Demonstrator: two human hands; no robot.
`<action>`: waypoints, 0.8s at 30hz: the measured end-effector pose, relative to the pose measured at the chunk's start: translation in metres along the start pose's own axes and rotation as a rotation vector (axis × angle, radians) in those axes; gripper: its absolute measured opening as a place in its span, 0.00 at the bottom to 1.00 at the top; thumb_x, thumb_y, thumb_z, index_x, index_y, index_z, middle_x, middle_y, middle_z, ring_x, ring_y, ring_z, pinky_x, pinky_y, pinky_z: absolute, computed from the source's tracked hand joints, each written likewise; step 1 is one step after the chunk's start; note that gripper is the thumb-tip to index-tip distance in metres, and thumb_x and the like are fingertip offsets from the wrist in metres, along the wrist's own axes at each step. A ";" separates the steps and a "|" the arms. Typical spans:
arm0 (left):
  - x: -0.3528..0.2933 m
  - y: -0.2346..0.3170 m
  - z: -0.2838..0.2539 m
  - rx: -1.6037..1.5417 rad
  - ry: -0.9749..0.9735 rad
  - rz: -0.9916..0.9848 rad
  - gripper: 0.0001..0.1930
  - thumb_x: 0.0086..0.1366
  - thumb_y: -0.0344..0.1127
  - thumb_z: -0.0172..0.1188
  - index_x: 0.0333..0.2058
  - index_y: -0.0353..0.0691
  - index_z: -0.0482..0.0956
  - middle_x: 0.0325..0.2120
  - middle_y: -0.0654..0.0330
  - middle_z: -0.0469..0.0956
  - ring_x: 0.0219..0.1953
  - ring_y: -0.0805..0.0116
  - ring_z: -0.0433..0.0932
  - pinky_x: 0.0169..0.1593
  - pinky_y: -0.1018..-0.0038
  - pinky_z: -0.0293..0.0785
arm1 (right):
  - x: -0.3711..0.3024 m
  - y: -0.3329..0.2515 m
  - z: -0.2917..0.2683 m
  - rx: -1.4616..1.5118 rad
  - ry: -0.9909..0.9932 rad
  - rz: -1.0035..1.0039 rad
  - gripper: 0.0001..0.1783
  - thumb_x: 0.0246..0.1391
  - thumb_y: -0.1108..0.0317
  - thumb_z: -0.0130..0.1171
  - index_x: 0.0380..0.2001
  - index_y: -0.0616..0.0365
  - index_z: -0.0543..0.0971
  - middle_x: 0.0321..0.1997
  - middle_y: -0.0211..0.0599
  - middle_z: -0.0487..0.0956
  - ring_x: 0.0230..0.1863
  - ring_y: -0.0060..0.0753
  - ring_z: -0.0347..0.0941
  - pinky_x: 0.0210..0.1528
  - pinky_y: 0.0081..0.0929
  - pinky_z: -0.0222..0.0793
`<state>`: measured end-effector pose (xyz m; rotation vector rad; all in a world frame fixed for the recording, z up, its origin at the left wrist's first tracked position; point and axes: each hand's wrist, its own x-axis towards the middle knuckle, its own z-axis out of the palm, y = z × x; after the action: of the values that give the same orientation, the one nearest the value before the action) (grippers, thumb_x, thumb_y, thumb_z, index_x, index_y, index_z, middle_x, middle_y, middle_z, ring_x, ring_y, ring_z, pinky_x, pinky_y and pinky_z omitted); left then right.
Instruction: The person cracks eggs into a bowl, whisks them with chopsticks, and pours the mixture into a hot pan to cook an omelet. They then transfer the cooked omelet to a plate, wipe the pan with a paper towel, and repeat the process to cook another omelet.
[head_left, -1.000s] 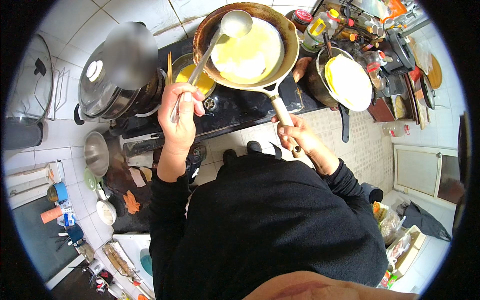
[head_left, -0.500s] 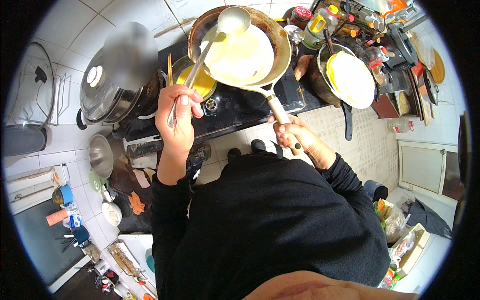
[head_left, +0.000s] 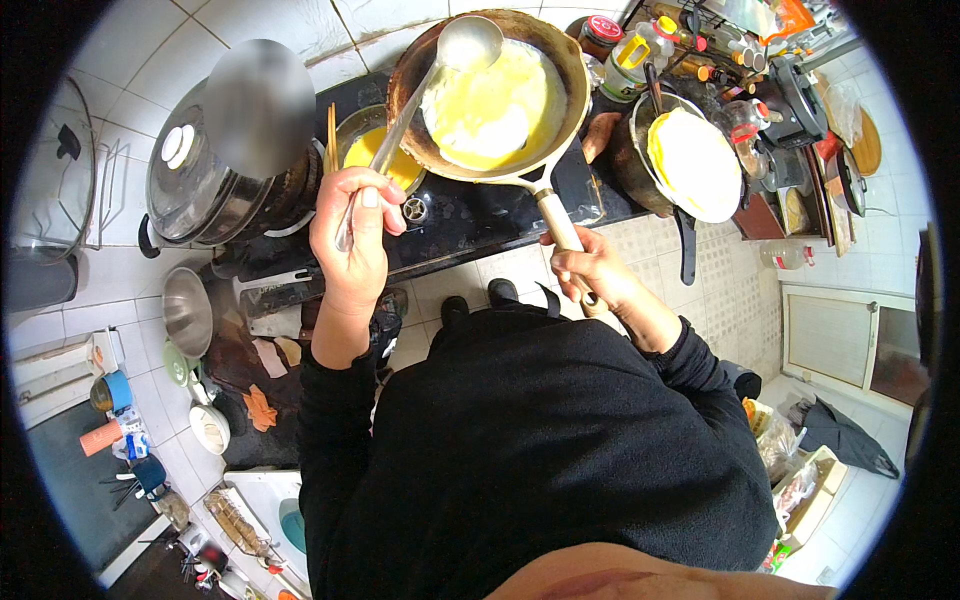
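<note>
My left hand [head_left: 352, 215] is closed around the handle of a metal ladle [head_left: 470, 43]; the ladle's bowl hangs over the far part of a frying pan [head_left: 402, 62]. My right hand [head_left: 595, 265] grips the pan's pale handle [head_left: 560, 222]. A yellow and whitish egg layer [head_left: 490, 115] covers much of the pan's floor, with a wetter yellow band along its near right edge. Partly behind the ladle, a bowl of yellow egg liquid [head_left: 405, 168] sits on the stove, chopsticks [head_left: 332, 140] leaning at its left.
Right of the pan, a plate of round yellow pancakes [head_left: 690, 160] rests on a dark pot [head_left: 632, 165]. A large lidded pot [head_left: 185, 195] stands at the left of the black stove [head_left: 470, 235]. Bottles and jars [head_left: 640, 55] crowd the back right. A metal basin [head_left: 187, 310] is at lower left.
The pan has shifted slightly right against my left hand. Its egg layer looks yellower, with liquid gathered toward the near right side. Both hands keep their grips, and the whole view has shifted a little.
</note>
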<state>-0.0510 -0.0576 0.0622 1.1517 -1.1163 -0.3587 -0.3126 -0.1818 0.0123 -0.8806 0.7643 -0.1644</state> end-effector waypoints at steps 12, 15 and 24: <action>0.000 -0.005 -0.002 -0.014 0.002 0.011 0.08 0.71 0.32 0.45 0.38 0.33 0.69 0.26 0.55 0.74 0.20 0.76 0.70 0.27 0.81 0.69 | -0.008 -0.007 -0.004 0.200 -0.069 0.025 0.17 0.49 0.75 0.56 0.44 0.66 0.70 0.19 0.33 0.69 0.10 0.24 0.63 0.12 0.19 0.61; 0.001 -0.005 -0.005 0.003 0.010 0.006 0.08 0.71 0.32 0.45 0.38 0.33 0.69 0.26 0.55 0.74 0.20 0.76 0.70 0.26 0.81 0.69 | -0.009 -0.007 -0.010 0.300 -0.157 0.020 0.18 0.50 0.73 0.58 0.44 0.67 0.70 0.19 0.33 0.70 0.09 0.24 0.62 0.12 0.20 0.61; 0.005 -0.006 -0.003 0.016 0.002 -0.015 0.07 0.71 0.32 0.45 0.38 0.33 0.69 0.27 0.56 0.74 0.20 0.76 0.70 0.28 0.81 0.69 | -0.015 -0.006 -0.011 0.369 -0.141 0.066 0.17 0.50 0.73 0.57 0.44 0.67 0.71 0.18 0.31 0.69 0.09 0.20 0.61 0.13 0.20 0.62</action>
<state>-0.0441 -0.0618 0.0591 1.1752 -1.1110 -0.3611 -0.3300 -0.1864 0.0208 -0.5106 0.6053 -0.1760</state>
